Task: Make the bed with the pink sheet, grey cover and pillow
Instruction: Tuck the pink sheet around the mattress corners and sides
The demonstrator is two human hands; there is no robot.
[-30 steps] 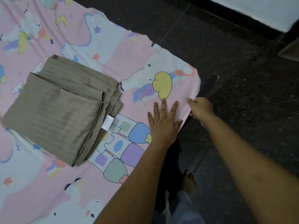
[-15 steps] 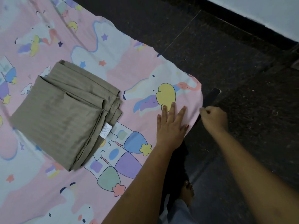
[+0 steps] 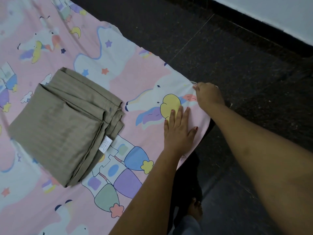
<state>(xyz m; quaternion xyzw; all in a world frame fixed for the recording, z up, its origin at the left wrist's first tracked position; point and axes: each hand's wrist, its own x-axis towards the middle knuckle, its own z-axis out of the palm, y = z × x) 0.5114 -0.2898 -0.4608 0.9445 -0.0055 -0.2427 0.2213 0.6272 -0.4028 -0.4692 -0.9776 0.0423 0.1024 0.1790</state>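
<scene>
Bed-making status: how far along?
Done: pink sheet lies spread out. In hand: left hand presses flat near the corner, right hand pinches the sheet's corner edge. Left: grey cover sits folded on the sheet, not spread; no pillow in view.

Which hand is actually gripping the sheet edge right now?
The right hand, fingers curled on the pink sheet at its corner edge. The left hand only lies flat, fingers straight, pressing the sheet.

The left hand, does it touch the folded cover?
Apart. The head view shows the left hand lying flat on the pink sheet, with printed sheet showing between it and the folded cover.
</scene>
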